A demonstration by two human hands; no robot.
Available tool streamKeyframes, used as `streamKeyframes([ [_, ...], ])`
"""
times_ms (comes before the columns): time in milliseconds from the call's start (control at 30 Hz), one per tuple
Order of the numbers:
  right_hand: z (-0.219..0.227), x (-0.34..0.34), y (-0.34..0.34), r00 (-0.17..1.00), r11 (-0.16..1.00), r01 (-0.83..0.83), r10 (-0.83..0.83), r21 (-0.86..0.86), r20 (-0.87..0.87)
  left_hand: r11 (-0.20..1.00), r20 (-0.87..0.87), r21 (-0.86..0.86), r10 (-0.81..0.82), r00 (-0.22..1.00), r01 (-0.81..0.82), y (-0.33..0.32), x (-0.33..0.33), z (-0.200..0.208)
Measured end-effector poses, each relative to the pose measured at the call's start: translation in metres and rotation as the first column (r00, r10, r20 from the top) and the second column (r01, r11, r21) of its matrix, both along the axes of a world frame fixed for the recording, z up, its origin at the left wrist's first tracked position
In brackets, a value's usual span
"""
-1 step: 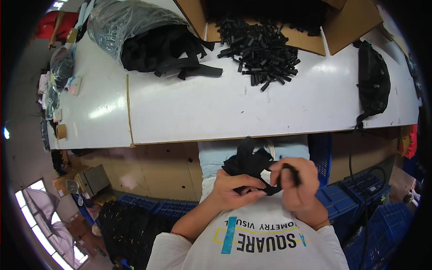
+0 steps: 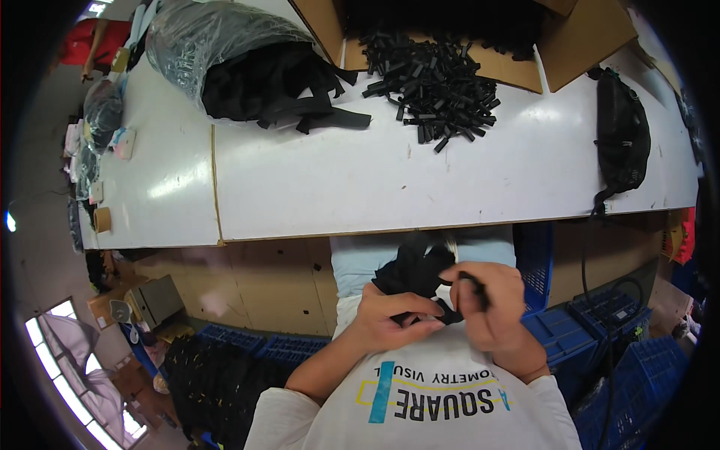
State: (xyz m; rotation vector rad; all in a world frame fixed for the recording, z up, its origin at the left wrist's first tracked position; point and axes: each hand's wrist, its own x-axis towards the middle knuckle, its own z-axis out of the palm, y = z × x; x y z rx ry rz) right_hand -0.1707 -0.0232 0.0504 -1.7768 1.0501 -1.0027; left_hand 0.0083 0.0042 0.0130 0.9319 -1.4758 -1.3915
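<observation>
Both hands are close to my chest, below the table's front edge. My left hand (image 2: 391, 319) grips a bunch of black fabric straps (image 2: 411, 271) that lies in my lap. My right hand (image 2: 493, 309) pinches a small black piece (image 2: 472, 280) at the right end of that bunch, with its fingers curled around it. The two hands nearly touch. How the piece joins the straps is hidden by my fingers.
A white table (image 2: 337, 187) spans the view. On it lie a heap of short black pieces (image 2: 435, 79), a clear plastic bag of black straps (image 2: 247, 67), an open cardboard box (image 2: 585, 37) and a black pouch bag (image 2: 622, 135). Blue crates (image 2: 592, 337) stand at the lower right.
</observation>
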Motion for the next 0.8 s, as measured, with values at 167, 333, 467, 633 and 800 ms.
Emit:
streamKeyframes([
  [167,0.004,0.014,-0.003,0.973,0.973,0.232,-0.232,-0.02,-0.012,0.992,0.052,-0.129,0.012,0.999,-0.006,-0.003,-0.003,0.003],
  [333,-0.001,0.013,-0.002,0.97,0.971,0.228,-0.234,-0.074,-0.069,0.996,0.104,-0.074,-0.034,0.994,0.041,0.0,0.0,0.005],
  [467,0.003,0.008,-0.006,0.993,0.976,0.09,-0.104,-0.2,-0.061,0.996,0.084,-0.08,-0.018,0.996,0.025,0.0,-0.002,0.001],
  [633,0.001,0.0,-0.008,0.964,0.908,0.008,-0.117,-0.418,-0.237,0.999,0.061,-0.016,-0.045,0.997,0.046,0.0,0.001,0.003],
  [800,0.005,-0.007,-0.016,0.957,0.731,-0.078,-0.135,-0.678,-0.256,0.996,-0.114,0.075,-0.038,0.993,0.046,-0.003,0.004,0.005],
])
